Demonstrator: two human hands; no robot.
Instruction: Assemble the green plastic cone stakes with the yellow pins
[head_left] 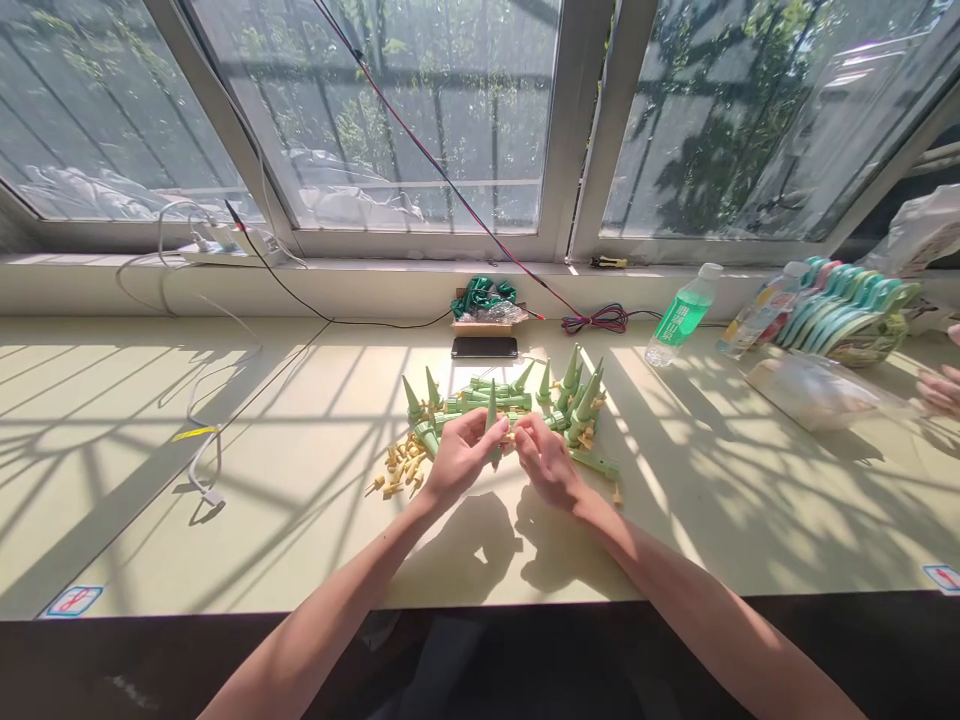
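Observation:
My left hand (pixel 461 455) is closed around a pointed green plastic piece (pixel 492 408), which stands upright between thumb and fingers. My right hand (pixel 546 458) pinches a small yellow plastic peg (pixel 511 437) against the side of that green piece; the fingers partly hide it. Behind both hands lie several green plastic tubes (pixel 517 402). Green cones with yellow pegs (pixel 583 405) stand and lean together at the right of the pile. Loose yellow pegs (pixel 403 465) are heaped left of my left hand. One green piece (pixel 596 463) lies beside my right wrist.
A black phone (pixel 484 347) lies behind the pile, before a small box with green wrapping (pixel 486 298). Right of it are coiled wire (pixel 600 319), a green-labelled bottle (pixel 682 315) and a plastic bag (pixel 814 390). Another person's hand (pixel 941 388) shows at the right edge. A white cable (pixel 210 480) lies left.

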